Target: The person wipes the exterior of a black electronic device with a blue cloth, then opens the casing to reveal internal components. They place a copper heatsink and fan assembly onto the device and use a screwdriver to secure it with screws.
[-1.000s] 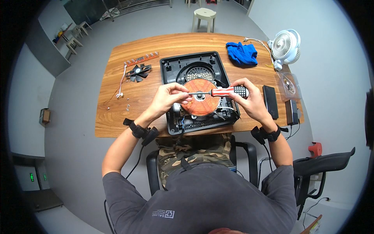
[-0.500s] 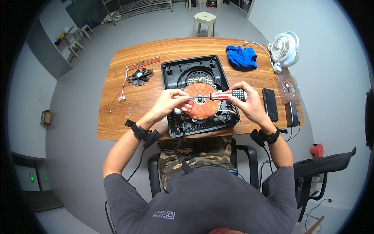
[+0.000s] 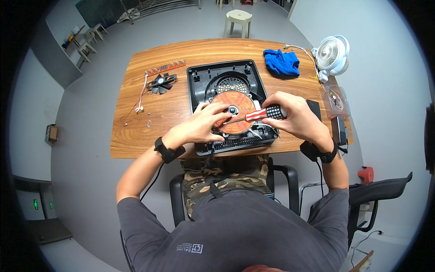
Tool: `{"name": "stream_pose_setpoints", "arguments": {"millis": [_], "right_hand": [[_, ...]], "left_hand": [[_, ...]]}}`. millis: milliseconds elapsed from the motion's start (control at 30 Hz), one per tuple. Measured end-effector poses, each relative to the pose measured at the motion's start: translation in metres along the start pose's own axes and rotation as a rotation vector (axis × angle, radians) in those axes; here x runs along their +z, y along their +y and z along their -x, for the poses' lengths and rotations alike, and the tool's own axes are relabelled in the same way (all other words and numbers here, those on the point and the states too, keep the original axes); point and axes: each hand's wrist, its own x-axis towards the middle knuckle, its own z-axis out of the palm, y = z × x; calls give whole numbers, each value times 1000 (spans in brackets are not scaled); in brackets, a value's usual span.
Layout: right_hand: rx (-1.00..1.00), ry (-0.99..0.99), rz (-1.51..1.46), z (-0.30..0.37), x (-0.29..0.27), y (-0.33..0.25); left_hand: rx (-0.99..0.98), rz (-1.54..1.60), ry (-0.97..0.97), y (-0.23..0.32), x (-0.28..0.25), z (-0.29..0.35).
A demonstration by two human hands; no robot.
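Note:
My right hand [image 3: 294, 117] is closed around the handle of a screwdriver [image 3: 257, 115]; the handle is red and white striped with a dark dotted end. Its shaft slants left and down across the copper-coloured round coil [image 3: 239, 100], with the tip beside my left fingers. My left hand [image 3: 201, 123] lies over the coil's left side, fingers stretched and thumb apart. Whether a small screw sits at the tip cannot be made out. Beneath the coil is an open black appliance housing [image 3: 195, 96] with a round vent grille [image 3: 232, 84] and white wires [image 3: 257, 131].
Left on the wooden table [image 3: 176, 50] lie a black fan [image 3: 161, 84], a strip circuit board [image 3: 165, 68] and small screws [image 3: 149, 123]. To the right are a blue cloth [image 3: 282, 62], a white desk fan [image 3: 330, 55], a clear tray [image 3: 335, 100], a phone [image 3: 314, 109] and a black box [image 3: 338, 130].
The screwdriver tip has dropped from near the coil's centre toward its lower left. My left hand has gone from a pinch at the tip to spread fingers on the coil.

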Motion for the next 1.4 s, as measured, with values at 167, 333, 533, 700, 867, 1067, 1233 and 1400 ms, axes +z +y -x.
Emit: {"name": "stream_pose_setpoints", "arguments": {"millis": [167,333,533,700,867,1067,1233,1400], "right_hand": [[-68,-149,29,-8,2,-4],[-117,-237,41,-18,2,-9],[-130,-260,59,-24,4,-12],[-125,-301,76,-29,4,-19],[-118,-351,109,-36,2,-26],[-120,-382,137,-43,6,-34],[-201,-357,159,-46,12,-35],[-278,-354,170,-60,16,-40]], "left_hand": [[-20,-35,-10,4,7,-6],[-45,-41,-21,5,6,-6],[-60,-39,-2,4,9,-7],[-73,-56,-17,6,7,-8],[-72,-58,-20,5,8,-8],[-66,-56,-12,4,10,-8],[-62,-86,-42,4,10,-10],[-75,-83,-51,1,12,-11]]}}
